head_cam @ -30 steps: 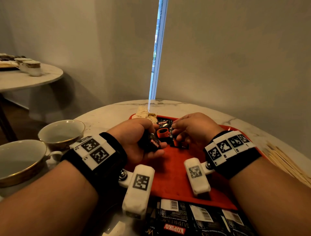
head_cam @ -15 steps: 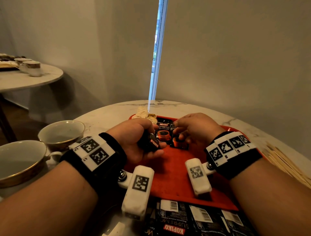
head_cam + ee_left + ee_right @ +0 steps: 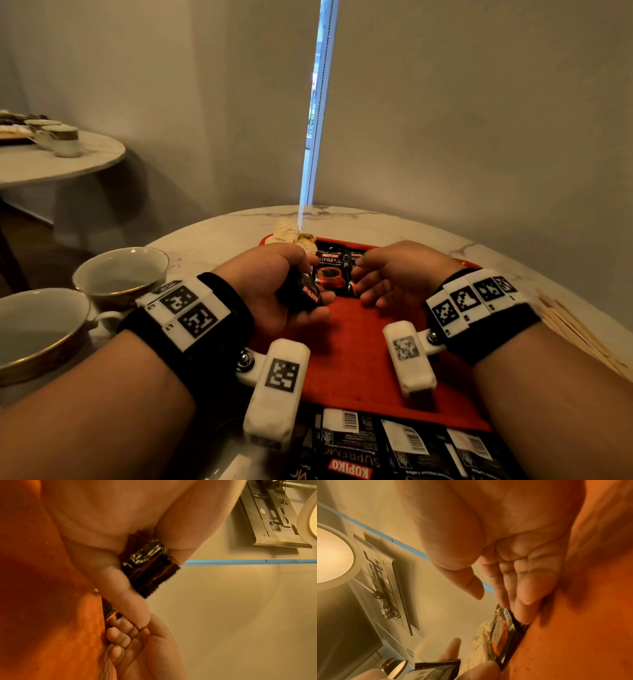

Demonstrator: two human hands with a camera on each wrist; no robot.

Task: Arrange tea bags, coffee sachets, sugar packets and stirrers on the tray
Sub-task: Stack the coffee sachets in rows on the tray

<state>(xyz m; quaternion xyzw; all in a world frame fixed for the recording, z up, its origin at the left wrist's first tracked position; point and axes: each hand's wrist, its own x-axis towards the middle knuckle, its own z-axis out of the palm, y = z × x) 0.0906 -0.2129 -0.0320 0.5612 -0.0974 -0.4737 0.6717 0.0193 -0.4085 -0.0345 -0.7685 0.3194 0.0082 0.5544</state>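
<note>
Head view shows the left hand [image 3: 274, 284] with its grip clenched round a stack of black coffee sachets [image 3: 306, 293], held just above the red tray [image 3: 356, 356]. Beside it the right hand [image 3: 394, 277] has a released grip, fingers extended, their tips touching the sachets laid flat [image 3: 330, 274] at the tray's far end. More sachets [image 3: 359, 445] lie on the bench [image 3: 212, 240] near the tray's front edge, wooden stirrers [image 3: 575, 332] to its right.

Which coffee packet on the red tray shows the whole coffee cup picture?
The left coffee sachet beside the left hand; the right hand covers its neighbour's picture.
</note>
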